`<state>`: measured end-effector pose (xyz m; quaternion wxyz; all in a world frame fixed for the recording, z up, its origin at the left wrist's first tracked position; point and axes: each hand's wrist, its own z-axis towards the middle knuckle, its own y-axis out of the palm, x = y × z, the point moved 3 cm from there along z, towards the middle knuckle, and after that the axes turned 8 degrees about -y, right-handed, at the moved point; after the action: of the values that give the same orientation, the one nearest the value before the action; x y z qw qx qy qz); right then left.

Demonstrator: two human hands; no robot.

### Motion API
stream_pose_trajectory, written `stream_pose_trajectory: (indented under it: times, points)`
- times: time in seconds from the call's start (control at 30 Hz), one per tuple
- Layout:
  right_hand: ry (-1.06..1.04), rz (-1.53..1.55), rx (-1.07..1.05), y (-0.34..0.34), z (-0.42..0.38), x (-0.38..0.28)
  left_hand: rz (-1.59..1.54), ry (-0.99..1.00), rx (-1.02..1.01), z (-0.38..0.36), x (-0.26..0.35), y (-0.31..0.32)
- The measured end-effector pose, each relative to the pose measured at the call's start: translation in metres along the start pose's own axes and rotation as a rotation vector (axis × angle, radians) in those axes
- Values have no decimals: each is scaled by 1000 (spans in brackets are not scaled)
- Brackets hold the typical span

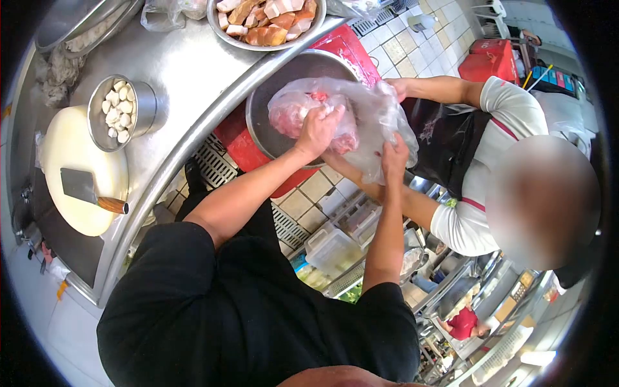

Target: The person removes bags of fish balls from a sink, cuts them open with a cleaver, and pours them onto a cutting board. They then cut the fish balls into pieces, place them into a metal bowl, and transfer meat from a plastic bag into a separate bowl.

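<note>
- The left hand (319, 132) is on the bag (380, 122), fingers partly curled over the side with the meat (290, 119) in it; whether they pinch the plastic cannot be told.
- The right hand (394, 158) is closed on the loose plastic at the other side of the bag, thumb and fingers bunched around it.
- The bag is clear and wrinkled. Its full part, with pink and red meat, lies over the basin (263, 97), while the loose part reaches past the rim towards the co-worker (483, 122).
- The co-worker, in a white shirt and dark apron (445, 138), faces the person. One of their hands (401, 88) is at the upper edge of the plastic; the other arm reaches under the bag, its hand mostly hidden.
- The basin is wide, round and metal, above something red (242, 138).
- On the steel counter (193, 71), to the person's left, a bowl (316, 29) holds chunks of meat with pale and brown sides.
- Nearer, a metal pot (149, 109) of white, rounded pieces (119, 111) overlaps the edge of the thick, pale board (84, 200) in view.
- A cleaver (78, 185) with a wooden handle lies flat on the board.
</note>
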<state>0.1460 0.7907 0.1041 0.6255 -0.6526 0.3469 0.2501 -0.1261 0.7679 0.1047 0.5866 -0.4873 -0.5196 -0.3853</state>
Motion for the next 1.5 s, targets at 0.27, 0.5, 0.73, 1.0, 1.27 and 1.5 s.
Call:
stream_pose_trajectory:
  times: [0.27,0.5,0.73,1.0,1.27,1.5]
  points:
    - [2,-298,-32,-48,-8,-29,-517,-429,-170,-13,36,-21]
    - [35,-744,-445,31,1,-42,-559,-419,-466,-29,72,-33]
    - [92,-669,-196,21,24,-7,-738,-406,-712,-46,113,-22]
    - [155,203,110,-91,-2,-18,-1417,-1077,-147,16,-62,5]
    - [147,233,112,-114,-91,-25,-246,-821,452,43,-209,-37]
    - [284,294,271,-37,-176,39,642,130,-157,-47,-25,-38]
